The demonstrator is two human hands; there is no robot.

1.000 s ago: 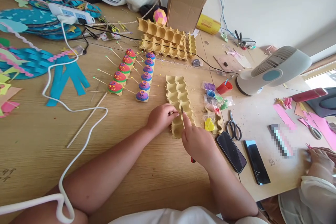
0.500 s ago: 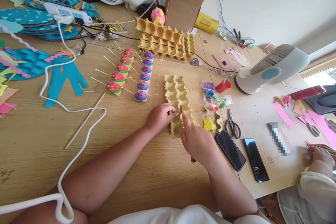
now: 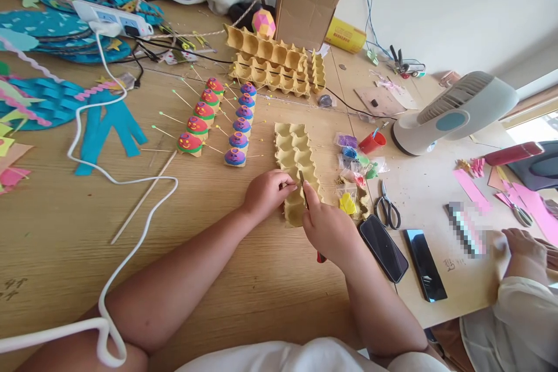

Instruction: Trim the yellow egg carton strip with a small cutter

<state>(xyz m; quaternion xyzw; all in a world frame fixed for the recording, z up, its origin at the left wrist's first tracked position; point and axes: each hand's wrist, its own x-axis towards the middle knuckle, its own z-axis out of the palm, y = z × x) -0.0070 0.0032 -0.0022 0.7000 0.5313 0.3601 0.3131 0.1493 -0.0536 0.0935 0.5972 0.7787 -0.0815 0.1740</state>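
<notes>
A pale yellow egg carton [image 3: 294, 157] lies on the table in front of me, its cups facing up in two rows. My left hand [image 3: 268, 195] is closed on the carton's left edge, thumb and fingers pinched together. In my right hand [image 3: 329, 229] is a knife [image 3: 307, 197], its dark narrow blade pointing away from me over the carton's middle. The index finger lies stretched along the knife, and a red handle end shows below the fist. Whether the blade has gone into the carton cannot be made out.
Painted carton caterpillars [image 3: 195, 133] with pins stand to the left. Uncut egg cartons [image 3: 270, 72] lie behind. On the right are clay bags [image 3: 347, 203], scissors [image 3: 387, 209], two phones [image 3: 383, 248] and a fan [image 3: 453, 116]. A white cable [image 3: 150, 221] crosses my left arm. Another person's hand [image 3: 525, 250] rests far right.
My hands keep nearly the same place; the right hand and knife have shifted very slightly. At far right, the other person's hand has moved a little left and up. The view has tilted slightly.
</notes>
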